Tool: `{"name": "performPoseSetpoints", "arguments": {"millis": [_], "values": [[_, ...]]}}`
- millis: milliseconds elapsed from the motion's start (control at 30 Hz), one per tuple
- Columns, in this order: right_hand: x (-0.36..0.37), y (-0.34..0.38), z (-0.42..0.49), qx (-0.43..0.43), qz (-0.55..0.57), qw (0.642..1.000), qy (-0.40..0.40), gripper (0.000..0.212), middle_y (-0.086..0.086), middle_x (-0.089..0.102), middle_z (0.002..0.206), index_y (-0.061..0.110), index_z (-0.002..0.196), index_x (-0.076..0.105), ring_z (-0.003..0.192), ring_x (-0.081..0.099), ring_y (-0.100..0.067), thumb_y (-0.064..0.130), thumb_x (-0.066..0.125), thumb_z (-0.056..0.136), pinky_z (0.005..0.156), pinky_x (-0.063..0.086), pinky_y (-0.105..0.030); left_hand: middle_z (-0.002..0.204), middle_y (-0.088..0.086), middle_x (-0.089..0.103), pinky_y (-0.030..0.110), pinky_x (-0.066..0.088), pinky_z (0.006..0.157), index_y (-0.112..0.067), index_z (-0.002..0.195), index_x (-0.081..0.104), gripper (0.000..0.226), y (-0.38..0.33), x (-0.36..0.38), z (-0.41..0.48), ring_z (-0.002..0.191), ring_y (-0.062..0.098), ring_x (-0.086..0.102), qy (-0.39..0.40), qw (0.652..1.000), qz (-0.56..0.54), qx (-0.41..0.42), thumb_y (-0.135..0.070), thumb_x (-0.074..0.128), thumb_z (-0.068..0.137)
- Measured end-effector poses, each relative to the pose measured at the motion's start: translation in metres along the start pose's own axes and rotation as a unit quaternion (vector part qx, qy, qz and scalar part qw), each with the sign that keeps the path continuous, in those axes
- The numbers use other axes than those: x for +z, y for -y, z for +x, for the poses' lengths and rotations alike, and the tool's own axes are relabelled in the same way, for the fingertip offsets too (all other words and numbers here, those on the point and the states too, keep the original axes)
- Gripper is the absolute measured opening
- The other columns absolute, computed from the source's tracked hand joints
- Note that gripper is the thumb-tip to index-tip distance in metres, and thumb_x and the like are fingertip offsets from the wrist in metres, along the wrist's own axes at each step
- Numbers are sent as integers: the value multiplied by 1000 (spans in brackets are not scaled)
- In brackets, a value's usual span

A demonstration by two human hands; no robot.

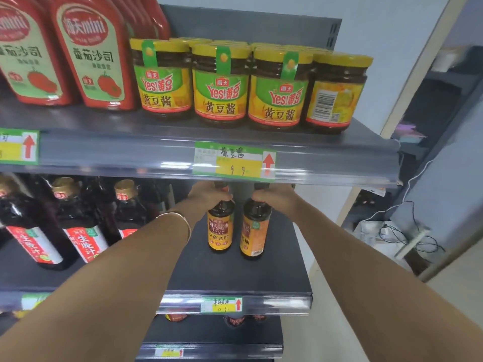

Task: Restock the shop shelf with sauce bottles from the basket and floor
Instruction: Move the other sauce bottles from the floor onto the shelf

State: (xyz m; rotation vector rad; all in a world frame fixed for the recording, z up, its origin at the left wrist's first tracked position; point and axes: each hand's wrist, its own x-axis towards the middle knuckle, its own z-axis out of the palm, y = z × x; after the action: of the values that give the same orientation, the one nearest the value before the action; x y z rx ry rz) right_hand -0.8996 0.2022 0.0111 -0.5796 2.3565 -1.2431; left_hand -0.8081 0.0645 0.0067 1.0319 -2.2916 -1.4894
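Observation:
Two dark sauce bottles with orange labels stand side by side on the middle shelf (235, 273) of the grey shop rack. My left hand (209, 195) grips the neck of the left bottle (220, 231). The neck of the right bottle (254, 231) is held in my right hand (271, 198). Both bottle caps are hidden behind the upper shelf's front rail. No basket or floor stock is in view.
Dark bottles with red labels (86, 231) fill the middle shelf's left part. Above stand yellow-lidded bean paste jars (220, 82) and red ketchup bottles (91, 53). Price tags (234, 161) sit on the rails. More bottles show on the shelf below. Cables and a box lie at right (392, 233).

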Motion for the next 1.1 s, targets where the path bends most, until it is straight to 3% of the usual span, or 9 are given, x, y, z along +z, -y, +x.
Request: {"name": "performPoseSetpoints", "arguments": {"millis": [100, 167, 233, 300, 433, 500, 667, 933, 1100], "values": [[12, -25, -1, -45, 80, 996, 1, 39, -17, 67, 111, 1, 116, 58, 102, 65, -28, 6, 71, 79, 93, 52, -45, 118, 20, 63, 43, 50, 91, 0, 110, 62, 33, 4, 1, 3, 110, 35, 60, -23, 1000, 12, 11, -17, 68, 82], [30, -52, -1, -34, 99, 994, 15, 67, -10, 62, 114, 18, 125, 42, 106, 62, -25, 7, 79, 71, 93, 52, -44, 113, 20, 64, 43, 51, 85, -3, 103, 63, 26, 6, 1, 4, 106, 35, 60, -24, 999, 16, 27, -18, 67, 82], [53, -76, 1, 10, 67, 998, -13, 96, -4, 55, 122, 35, 129, 30, 115, 58, -25, 20, 87, 53, 95, 51, -48, 104, 18, 64, 35, 48, 75, -10, 87, 59, 11, 11, 2, 5, 97, 33, 61, -19, 999, 5, 42, -18, 66, 82], [70, -87, 0, 47, 54, 996, -51, 105, -2, 47, 130, 35, 135, 26, 119, 53, -24, 26, 87, 50, 99, 48, -48, 95, 13, 63, 32, 46, 78, -16, 78, 52, 15, 16, 4, 7, 90, 29, 61, -17, 998, -26, 57, -17, 67, 81], [88, -88, -3, 65, 60, 986, -141, 85, -4, 51, 128, 20, 131, 33, 117, 55, -26, 24, 84, 63, 98, 49, -45, 84, -1, 61, 33, 46, 84, -20, 93, 46, 34, 35, 15, 4, 86, 19, 59, 18, 992, -78, 96, -7, 73, 75], [92, -88, -3, 56, 49, 983, -165, 72, -3, 57, 124, 18, 126, 38, 114, 58, -26, 24, 81, 68, 94, 50, -43, 93, 3, 61, 34, 47, 85, -21, 99, 41, 49, 46, 22, 5, 90, 18, 58, 0, 992, -50, 118, -4, 76, 70], [82, -86, 15, 47, 67, 981, -175, 63, -3, 62, 121, 18, 124, 42, 113, 59, -27, 21, 78, 73, 95, 50, -43, 110, 10, 56, 36, 47, 87, -28, 102, 39, 52, 54, 25, 12, 103, 24, 56, -31, 990, -10, 134, -10, 75, 69], [71, -82, 69, 27, 130, 980, -146, 62, -8, 59, 123, 15, 125, 41, 115, 57, -29, 9, 76, 74, 99, 47, -50, 114, 9, 55, 32, 46, 85, -27, 105, 39, 53, 58, 27, 25, 104, 23, 56, -25, 988, 6, 155, -13, 76, 71], [61, -88, 86, 1, 161, 985, -62, 67, -3, 58, 116, 16, 126, 37, 115, 56, -27, 0, 75, 73, 97, 48, -45, 113, 5, 52, 29, 45, 84, -24, 119, 42, 59, 56, 27, 33, 100, 18, 52, -37, 989, 15, 144, -17, 77, 71]]}}
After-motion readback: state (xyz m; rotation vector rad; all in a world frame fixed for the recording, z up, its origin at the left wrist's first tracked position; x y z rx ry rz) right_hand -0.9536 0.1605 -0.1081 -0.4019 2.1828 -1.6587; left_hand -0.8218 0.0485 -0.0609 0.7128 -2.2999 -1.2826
